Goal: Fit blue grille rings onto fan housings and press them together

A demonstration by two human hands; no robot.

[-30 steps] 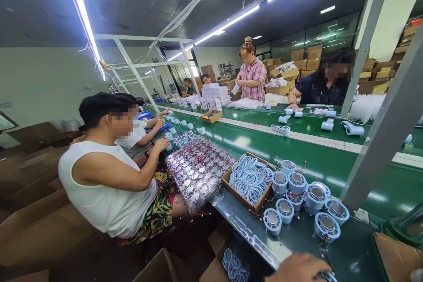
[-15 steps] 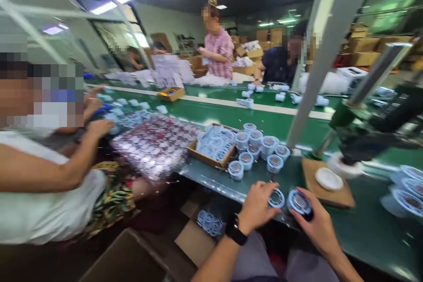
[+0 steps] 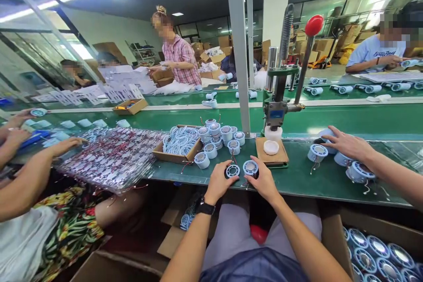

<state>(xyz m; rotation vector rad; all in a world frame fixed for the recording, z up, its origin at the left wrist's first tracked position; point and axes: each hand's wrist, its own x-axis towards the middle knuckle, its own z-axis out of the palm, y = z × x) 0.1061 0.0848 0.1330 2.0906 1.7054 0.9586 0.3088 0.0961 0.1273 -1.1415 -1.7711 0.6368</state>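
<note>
Hands work side by side at the near edge of the green bench. The left hand has its grip closed around a small round black part with a pale blue ring on top. The right hand has its grip closed around a small round pale blue plastic part with a shiny middle. Both parts sit on the bench, almost touching. They look light and stiff, likely smooth, so holding the round sides is best. Thin red wires hang just below the grips and could snag. More blue round parts stand just beyond the grips, beside a brown cardboard box of blue rings. A grey hand press with a red knob stands farther back.
</note>
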